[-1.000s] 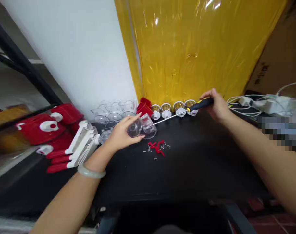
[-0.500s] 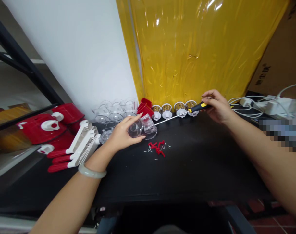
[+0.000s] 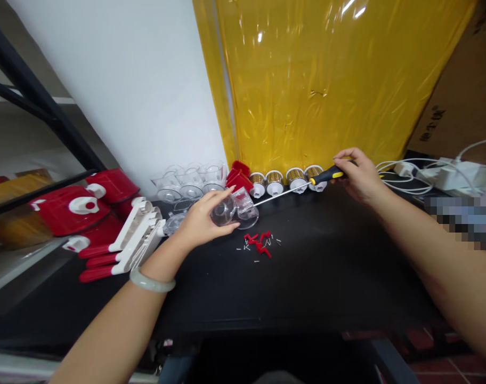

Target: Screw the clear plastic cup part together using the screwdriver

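My left hand (image 3: 205, 220) is wrapped round a clear plastic housing (image 3: 225, 210) lying on the black tabletop. In my right hand (image 3: 357, 173) is the black and yellow handle of a long screwdriver (image 3: 285, 193). Its shaft slants down to the left, and the tip meets the right end of the housing; whether a screw sits there is too small to tell. Just in front of the housing lie several small red plastic clips (image 3: 259, 245) with loose screws (image 3: 246, 247) scattered around them.
Several metal grater drums (image 3: 275, 183) line the back by a yellow film-wrapped panel (image 3: 315, 80). Left of them are red hoppers (image 3: 240, 177) and more clear housings (image 3: 191, 184). White-and-red handles (image 3: 127, 240) and red bases (image 3: 83, 210) stand left. Cables and a white adapter (image 3: 454, 173) lie right.
Both hands keep their hold, and the screwdriver tip stays at the housing. The fingers of my right hand have shifted slightly on the handle.
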A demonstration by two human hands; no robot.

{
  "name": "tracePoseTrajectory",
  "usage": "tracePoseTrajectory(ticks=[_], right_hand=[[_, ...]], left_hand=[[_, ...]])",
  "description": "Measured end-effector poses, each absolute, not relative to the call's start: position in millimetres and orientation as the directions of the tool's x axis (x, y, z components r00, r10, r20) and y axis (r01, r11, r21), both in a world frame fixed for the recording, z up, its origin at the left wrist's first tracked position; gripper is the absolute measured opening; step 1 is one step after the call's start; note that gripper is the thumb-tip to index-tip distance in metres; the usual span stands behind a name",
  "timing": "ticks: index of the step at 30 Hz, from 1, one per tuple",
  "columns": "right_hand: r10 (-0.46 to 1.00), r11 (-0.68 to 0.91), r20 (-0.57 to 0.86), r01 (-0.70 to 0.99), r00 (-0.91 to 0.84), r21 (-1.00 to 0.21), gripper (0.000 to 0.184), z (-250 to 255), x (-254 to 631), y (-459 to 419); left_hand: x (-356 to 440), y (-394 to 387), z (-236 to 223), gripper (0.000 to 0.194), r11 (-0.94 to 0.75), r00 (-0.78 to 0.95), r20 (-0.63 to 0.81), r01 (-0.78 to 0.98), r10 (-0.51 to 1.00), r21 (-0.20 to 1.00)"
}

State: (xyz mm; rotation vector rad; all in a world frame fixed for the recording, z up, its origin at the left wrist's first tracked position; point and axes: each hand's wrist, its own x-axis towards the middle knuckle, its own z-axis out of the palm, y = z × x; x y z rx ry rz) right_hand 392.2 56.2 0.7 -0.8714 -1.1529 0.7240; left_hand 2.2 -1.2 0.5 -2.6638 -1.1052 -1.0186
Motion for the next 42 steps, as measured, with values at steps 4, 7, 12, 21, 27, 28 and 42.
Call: tracePoseTrajectory(ticks=[4,7,12,21,27,28,42], right_hand=[[0.904,0.427,0.393,-0.308,0.170,-0.850,0.032,6,387,48],[0.916,0.393,0.393,-0.371,0.079,-0.841,0.026,7,387,45],[0.874,0.479,0.446,-0.182,0.195,-0.859,0.047,0,390,58],[0.899,0.436,0.420,-0.326,0.122,-0.839,0.021,8,387,44],[0.895,0.441,0.417,-0.181,0.157,-0.879,0.056,8,387,47],[0.894,0.436,0.413,-0.129,0.173,-0.891,0.057,6,388,51],[0.920,0.391,0.352,-0.320,0.174,-0.863,0.024,13,382,40]], left_hand=[[2,-1,0,0.079,-0.743,0.521,0.618,0.649,0.589,0.162],[2,-1,-1,0.080,-0.744,0.521,0.619,0.648,0.588,0.162],[2,-1,0,0.080,-0.738,0.518,0.611,0.654,0.599,0.169],[2,-1,0,0.081,-0.737,0.517,0.608,0.654,0.603,0.175],[2,-2,0,0.081,-0.732,0.516,0.603,0.659,0.608,0.175],[2,-2,0,0.081,-0.731,0.516,0.602,0.660,0.609,0.174],[2,-1,-1,0.081,-0.730,0.516,0.602,0.661,0.610,0.173]])
